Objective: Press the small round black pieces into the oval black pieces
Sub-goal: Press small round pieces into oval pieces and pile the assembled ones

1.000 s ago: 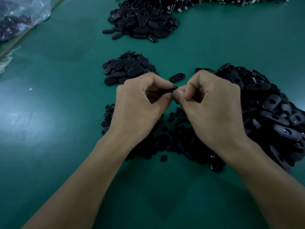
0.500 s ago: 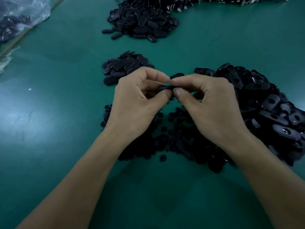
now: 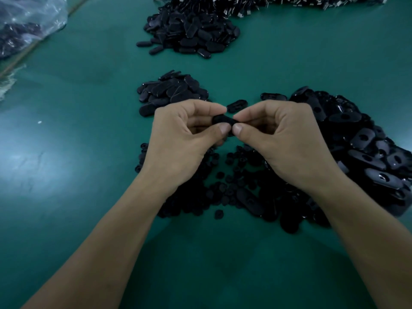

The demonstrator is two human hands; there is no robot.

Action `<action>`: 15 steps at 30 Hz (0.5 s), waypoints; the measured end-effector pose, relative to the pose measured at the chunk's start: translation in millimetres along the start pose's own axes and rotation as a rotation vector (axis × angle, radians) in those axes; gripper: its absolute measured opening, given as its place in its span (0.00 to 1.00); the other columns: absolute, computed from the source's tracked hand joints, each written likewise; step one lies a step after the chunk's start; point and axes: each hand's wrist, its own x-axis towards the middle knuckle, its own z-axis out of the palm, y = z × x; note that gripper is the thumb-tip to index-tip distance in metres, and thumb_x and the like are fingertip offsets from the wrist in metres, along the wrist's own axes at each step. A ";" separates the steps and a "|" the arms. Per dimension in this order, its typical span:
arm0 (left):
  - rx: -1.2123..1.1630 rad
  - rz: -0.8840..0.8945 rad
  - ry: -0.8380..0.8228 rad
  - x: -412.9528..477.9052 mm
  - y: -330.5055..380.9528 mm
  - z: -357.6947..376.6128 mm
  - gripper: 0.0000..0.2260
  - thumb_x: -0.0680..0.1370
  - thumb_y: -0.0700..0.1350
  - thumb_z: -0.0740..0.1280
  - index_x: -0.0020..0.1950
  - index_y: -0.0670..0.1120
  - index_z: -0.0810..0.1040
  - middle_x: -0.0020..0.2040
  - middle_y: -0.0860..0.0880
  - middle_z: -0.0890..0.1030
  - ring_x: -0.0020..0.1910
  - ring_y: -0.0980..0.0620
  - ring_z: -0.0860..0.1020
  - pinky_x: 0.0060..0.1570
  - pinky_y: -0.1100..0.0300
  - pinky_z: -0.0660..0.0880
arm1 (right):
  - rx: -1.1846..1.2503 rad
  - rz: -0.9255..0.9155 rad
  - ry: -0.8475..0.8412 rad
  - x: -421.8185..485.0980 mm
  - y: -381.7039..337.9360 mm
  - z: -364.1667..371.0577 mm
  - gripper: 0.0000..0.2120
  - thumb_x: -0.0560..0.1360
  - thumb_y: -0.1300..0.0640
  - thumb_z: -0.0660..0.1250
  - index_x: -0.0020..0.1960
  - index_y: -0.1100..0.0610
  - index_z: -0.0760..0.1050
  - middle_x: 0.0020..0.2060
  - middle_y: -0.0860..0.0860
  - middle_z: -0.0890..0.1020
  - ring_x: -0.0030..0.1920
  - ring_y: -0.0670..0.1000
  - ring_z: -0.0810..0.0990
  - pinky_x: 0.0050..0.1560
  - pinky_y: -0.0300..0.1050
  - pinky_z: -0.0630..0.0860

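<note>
My left hand [image 3: 181,143] and my right hand [image 3: 287,141] meet above the green table, both pinching one oval black piece [image 3: 223,120] between thumb and fingertips. Whether a round piece sits in it is hidden by my fingers. Small round black pieces [image 3: 231,186] lie scattered on the table under my hands. A large heap of oval black pieces with holes [image 3: 365,148] lies to the right, partly behind my right hand. A single oval piece [image 3: 237,105] lies just beyond my fingertips.
A small pile of oval pieces [image 3: 171,91] lies behind my left hand, and a bigger pile [image 3: 194,34] farther back. A clear plastic bag [image 3: 26,21] with dark parts sits at the far left. Bare green table [image 3: 66,175] spreads to the left and front.
Both thumbs have shifted from the sides to the near edge of the oval piece, tips almost touching. The hands stay at the same spot above the round pieces.
</note>
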 end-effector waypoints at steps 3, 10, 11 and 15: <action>0.019 -0.003 0.008 -0.2 -0.3 0.2 0.11 0.72 0.35 0.78 0.48 0.49 0.84 0.37 0.50 0.86 0.36 0.53 0.85 0.40 0.64 0.81 | -0.036 0.012 -0.006 -0.7 0.8 1.5 0.09 0.76 0.57 0.74 0.44 0.44 0.79 0.37 0.37 0.83 0.37 0.38 0.82 0.38 0.30 0.75; 0.062 0.035 0.012 -0.6 0.1 0.6 0.11 0.73 0.36 0.78 0.47 0.51 0.83 0.37 0.51 0.86 0.36 0.54 0.85 0.40 0.65 0.80 | -0.056 0.015 0.017 -0.8 -1.3 3.2 0.08 0.76 0.57 0.73 0.44 0.44 0.78 0.35 0.35 0.82 0.36 0.38 0.81 0.36 0.29 0.73; 0.078 0.043 0.016 -0.4 0.0 0.1 0.11 0.73 0.36 0.78 0.47 0.51 0.83 0.38 0.51 0.86 0.37 0.54 0.85 0.40 0.65 0.80 | -0.057 0.008 0.022 -0.7 -1.7 2.8 0.08 0.76 0.57 0.73 0.44 0.44 0.78 0.35 0.36 0.82 0.36 0.38 0.81 0.37 0.29 0.74; 0.166 0.081 0.055 -2.1 -0.5 3.3 0.13 0.73 0.38 0.78 0.47 0.56 0.82 0.38 0.58 0.85 0.38 0.58 0.84 0.41 0.66 0.79 | -0.069 -0.015 0.036 -1.9 -3.0 3.6 0.09 0.76 0.59 0.74 0.46 0.45 0.80 0.36 0.41 0.83 0.39 0.39 0.83 0.40 0.32 0.76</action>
